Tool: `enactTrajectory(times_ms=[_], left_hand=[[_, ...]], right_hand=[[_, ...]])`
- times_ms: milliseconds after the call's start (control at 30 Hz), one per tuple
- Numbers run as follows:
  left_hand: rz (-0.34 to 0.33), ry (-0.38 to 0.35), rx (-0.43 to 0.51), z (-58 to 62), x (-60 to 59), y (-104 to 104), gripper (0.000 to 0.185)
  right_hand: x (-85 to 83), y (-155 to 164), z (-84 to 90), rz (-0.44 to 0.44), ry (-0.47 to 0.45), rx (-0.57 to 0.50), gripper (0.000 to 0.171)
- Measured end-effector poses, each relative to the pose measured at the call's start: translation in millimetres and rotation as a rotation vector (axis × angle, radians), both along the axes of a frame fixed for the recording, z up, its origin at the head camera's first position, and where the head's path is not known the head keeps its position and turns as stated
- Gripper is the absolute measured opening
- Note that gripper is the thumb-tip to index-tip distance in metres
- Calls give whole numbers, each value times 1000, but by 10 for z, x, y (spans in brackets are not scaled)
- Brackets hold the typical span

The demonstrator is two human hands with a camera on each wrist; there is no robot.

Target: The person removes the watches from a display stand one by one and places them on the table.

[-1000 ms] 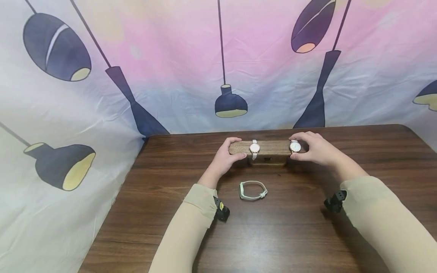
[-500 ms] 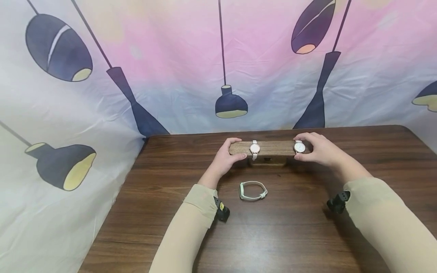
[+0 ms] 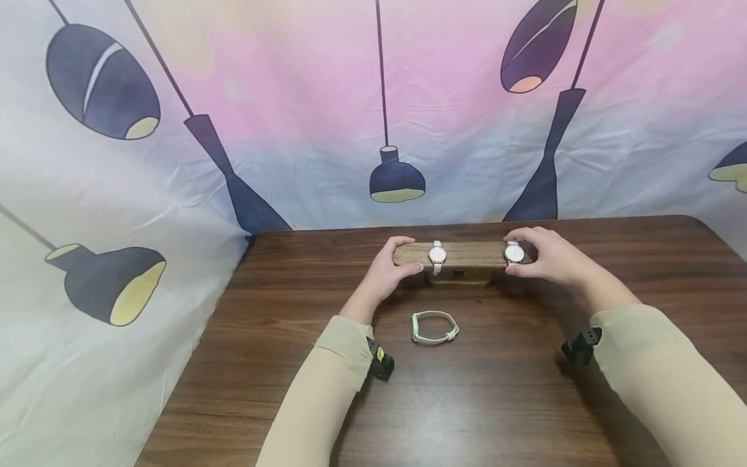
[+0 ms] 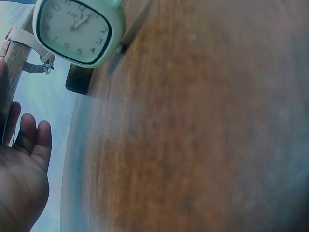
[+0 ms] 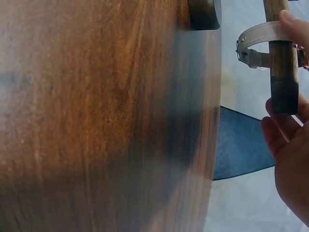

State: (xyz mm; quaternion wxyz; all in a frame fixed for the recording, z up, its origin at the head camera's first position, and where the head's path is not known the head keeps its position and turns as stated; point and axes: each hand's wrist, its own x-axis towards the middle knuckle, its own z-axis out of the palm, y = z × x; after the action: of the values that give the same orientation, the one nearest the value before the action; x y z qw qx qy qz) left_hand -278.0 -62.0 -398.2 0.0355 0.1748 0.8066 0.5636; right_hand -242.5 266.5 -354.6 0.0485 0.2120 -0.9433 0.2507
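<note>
A wooden watch stand stands near the table's far edge, its crossbar raised on a block-like base. My left hand grips the crossbar's left end between thumb and fingers. A watch with a white strap and round face is looped round the bar just right of that hand. At the bar's right end my right hand pinches a second white-strapped watch. In the right wrist view its buckled strap goes round the bar, with my thumb on it.
A pale green watch stands on its side on the brown wooden table, in front of the stand. A cloth backdrop printed with lamps hangs behind the table's far edge.
My right hand has moved a little to the right along the bar with the second watch. My left hand, the stand and the green watch keep their places.
</note>
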Motion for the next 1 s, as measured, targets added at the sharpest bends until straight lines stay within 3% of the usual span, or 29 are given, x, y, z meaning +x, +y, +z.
enactTrajectory(times_ms=[367, 1000], left_hand=[[-14, 5, 7, -11, 3, 30, 53], [6, 8, -13, -33, -22, 3, 51]], right_hand=[[45, 90, -5, 1, 30, -12, 52], [112, 211, -83, -65, -32, -119, 57]])
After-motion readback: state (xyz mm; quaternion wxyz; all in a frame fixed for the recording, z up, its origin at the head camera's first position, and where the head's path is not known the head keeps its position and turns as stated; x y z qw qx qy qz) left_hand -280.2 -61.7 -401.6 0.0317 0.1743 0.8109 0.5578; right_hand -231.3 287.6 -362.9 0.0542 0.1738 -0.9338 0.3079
